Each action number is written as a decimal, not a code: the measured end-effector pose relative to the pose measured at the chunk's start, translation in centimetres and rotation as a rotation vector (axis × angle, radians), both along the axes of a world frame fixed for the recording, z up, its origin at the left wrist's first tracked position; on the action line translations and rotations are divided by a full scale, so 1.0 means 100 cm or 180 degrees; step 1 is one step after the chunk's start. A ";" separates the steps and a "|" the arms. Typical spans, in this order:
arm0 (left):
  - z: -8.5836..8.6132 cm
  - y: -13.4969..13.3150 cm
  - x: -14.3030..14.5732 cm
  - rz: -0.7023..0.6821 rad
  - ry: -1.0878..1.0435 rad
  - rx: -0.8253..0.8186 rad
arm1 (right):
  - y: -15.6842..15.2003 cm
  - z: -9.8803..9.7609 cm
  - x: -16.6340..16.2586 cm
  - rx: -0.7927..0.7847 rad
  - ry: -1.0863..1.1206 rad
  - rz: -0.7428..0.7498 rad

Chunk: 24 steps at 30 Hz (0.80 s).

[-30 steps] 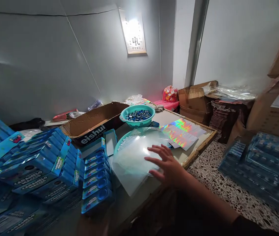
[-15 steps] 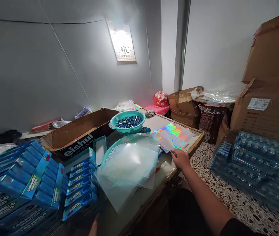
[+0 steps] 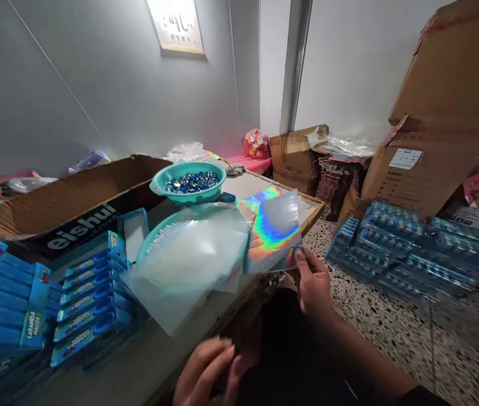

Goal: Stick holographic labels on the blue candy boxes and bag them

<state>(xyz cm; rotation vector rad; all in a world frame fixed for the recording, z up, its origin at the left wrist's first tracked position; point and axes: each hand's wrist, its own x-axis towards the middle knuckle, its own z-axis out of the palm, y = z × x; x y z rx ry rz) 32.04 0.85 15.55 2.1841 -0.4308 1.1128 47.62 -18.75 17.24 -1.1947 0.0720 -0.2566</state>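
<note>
Leftward from the right grip [image 3: 314, 281] juts iridescent sheeting [image 3: 274, 232].

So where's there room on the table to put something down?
The table has a bare strip at the front, between the row of blue boxes and the cloudy plastic sheets. Another pale patch lies right of the bowl of blue bits, behind the shiny sheet in the right hand. The left side and middle look crowded.
</note>
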 end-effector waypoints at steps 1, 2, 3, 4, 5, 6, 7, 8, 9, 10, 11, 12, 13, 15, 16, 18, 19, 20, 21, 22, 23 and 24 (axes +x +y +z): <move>0.009 -0.010 0.011 0.0088 0.0053 0.0094 | 0.003 0.008 -0.019 0.0328 0.0102 0.0209; 0.018 -0.019 0.021 0.0175 0.0127 0.0240 | 0.005 0.015 -0.037 0.0551 0.0181 0.0416; 0.025 -0.028 0.029 0.0257 0.0239 0.0408 | 0.005 0.021 -0.052 0.0673 0.0247 0.0588; 0.031 -0.034 0.036 0.0311 0.0256 0.0545 | 0.004 0.026 -0.065 0.0705 0.0258 0.0711; 0.035 -0.039 0.041 0.0372 0.0183 0.0596 | 0.002 0.031 -0.076 0.0656 0.0215 0.0795; 0.037 -0.041 0.043 0.0421 0.0056 0.0610 | -0.002 0.035 -0.086 0.0548 0.0139 0.0838; 0.038 -0.042 0.045 0.0432 -0.0111 0.0593 | -0.006 0.038 -0.095 0.0415 0.0037 0.0856; 0.038 -0.042 0.045 0.0379 -0.0284 0.0573 | -0.012 0.042 -0.103 0.0276 -0.0073 0.0880; 0.038 -0.040 0.045 0.0247 -0.0421 0.0569 | -0.017 0.046 -0.110 0.0141 -0.0189 0.0923; 0.038 -0.039 0.044 0.0033 -0.0506 0.0553 | -0.022 0.050 -0.116 0.0008 -0.0313 0.1016; 0.039 -0.037 0.043 -0.0207 -0.0500 0.0467 | -0.027 0.054 -0.120 -0.0133 -0.0454 0.1134; 0.040 -0.036 0.042 -0.0416 -0.0392 0.0280 | -0.033 0.057 -0.123 -0.0306 -0.0627 0.1215; 0.041 -0.036 0.041 -0.0528 -0.0193 0.0007 | -0.039 0.059 -0.124 -0.0528 -0.0819 0.1195; 0.043 -0.037 0.038 -0.0394 0.0414 -0.0629 | -0.054 0.060 -0.119 -0.1067 -0.1260 0.0713; 0.043 -0.037 0.036 -0.0221 0.0732 -0.0924 | -0.064 0.058 -0.113 -0.1380 -0.1459 0.0280; 0.039 -0.037 0.034 0.0106 0.1225 -0.1478 | -0.084 0.050 -0.097 -0.2069 -0.1594 -0.0520; 0.035 -0.037 0.033 0.0204 0.1416 -0.1782 | -0.094 0.044 -0.088 -0.2347 -0.1459 -0.0659; 0.030 -0.037 0.032 0.0242 0.1585 -0.2122 | -0.103 0.038 -0.080 -0.2505 -0.1195 -0.0559; 0.025 -0.036 0.031 0.0236 0.1726 -0.2467 | -0.110 0.031 -0.073 -0.2499 -0.0841 -0.0254; 0.021 -0.036 0.030 0.0197 0.1860 -0.2780 | -0.115 0.025 -0.068 -0.2336 -0.0483 0.0174; 0.017 -0.035 0.029 0.0139 0.1978 -0.3053 | -0.118 0.019 -0.064 -0.2052 -0.0188 0.0591; 0.015 -0.035 0.028 0.0066 0.2061 -0.3293 | -0.119 0.014 -0.061 -0.1735 0.0029 0.0946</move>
